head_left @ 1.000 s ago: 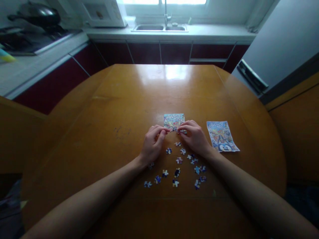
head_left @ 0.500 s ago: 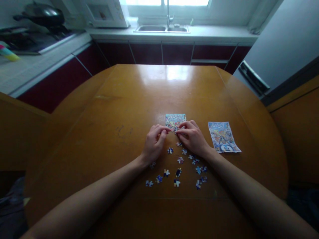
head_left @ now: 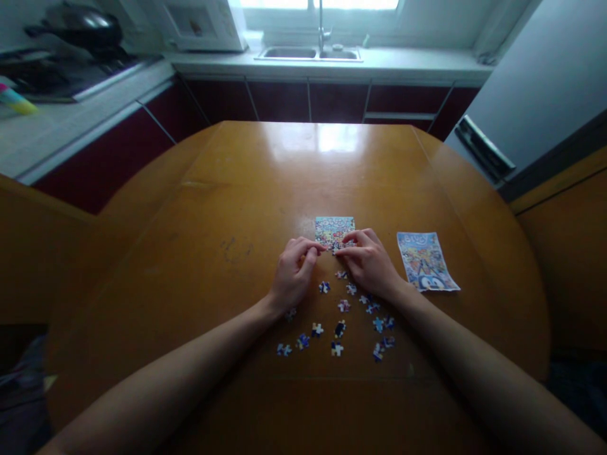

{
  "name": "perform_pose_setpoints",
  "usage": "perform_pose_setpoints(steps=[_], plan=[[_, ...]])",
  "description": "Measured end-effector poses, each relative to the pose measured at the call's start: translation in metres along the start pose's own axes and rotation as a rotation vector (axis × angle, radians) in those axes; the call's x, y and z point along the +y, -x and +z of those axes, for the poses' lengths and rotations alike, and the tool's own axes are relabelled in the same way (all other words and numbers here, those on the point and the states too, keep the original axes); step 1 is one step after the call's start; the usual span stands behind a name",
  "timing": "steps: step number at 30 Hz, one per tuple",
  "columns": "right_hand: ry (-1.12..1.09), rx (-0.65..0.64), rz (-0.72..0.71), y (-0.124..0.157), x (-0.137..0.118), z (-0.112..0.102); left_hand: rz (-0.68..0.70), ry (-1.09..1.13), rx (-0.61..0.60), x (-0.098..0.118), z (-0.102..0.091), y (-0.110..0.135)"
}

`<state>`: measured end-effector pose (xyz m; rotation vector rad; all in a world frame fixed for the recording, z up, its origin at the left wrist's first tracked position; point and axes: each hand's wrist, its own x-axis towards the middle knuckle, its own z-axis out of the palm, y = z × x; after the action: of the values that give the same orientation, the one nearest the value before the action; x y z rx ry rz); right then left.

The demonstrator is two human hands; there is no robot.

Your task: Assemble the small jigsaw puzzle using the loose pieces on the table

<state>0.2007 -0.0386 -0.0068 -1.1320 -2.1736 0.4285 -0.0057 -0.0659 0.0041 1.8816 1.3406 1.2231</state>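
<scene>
A small, partly assembled colourful jigsaw puzzle (head_left: 334,229) lies on the wooden table (head_left: 246,202). My left hand (head_left: 293,274) rests with curled fingers, its fingertips pinched at the puzzle's lower left edge. My right hand (head_left: 370,262) is curled too, fingertips pressed together at the puzzle's lower edge on what looks like a puzzle piece. Several loose puzzle pieces (head_left: 339,328) are scattered on the table between my wrists.
A printed reference picture (head_left: 425,260) lies to the right of my right hand. Beyond the table's far edge runs a counter with a sink (head_left: 308,54), a microwave (head_left: 199,25) and a stove with a pan (head_left: 71,28). A grey fridge (head_left: 531,82) stands at right.
My right fingertips have crept slightly left along the puzzle's lower edge towards my left fingertips. The view has shifted slightly; the loose pieces stay put.
</scene>
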Motion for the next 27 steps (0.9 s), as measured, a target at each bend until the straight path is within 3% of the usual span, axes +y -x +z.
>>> perform_pose_setpoints(steps=[13,20,27], plan=[[-0.03,-0.034,0.1,-0.0009,-0.0008,0.0027,0.0,-0.007,-0.007,-0.0002,0.0001,-0.0009],[0.006,0.054,0.146,-0.0026,-0.0053,-0.0028,-0.01,-0.008,-0.008,-0.0018,-0.0008,-0.0013],[0.11,-0.047,0.091,0.0006,-0.0086,-0.0051,-0.017,0.003,-0.004,-0.0001,-0.0004,-0.0009]])
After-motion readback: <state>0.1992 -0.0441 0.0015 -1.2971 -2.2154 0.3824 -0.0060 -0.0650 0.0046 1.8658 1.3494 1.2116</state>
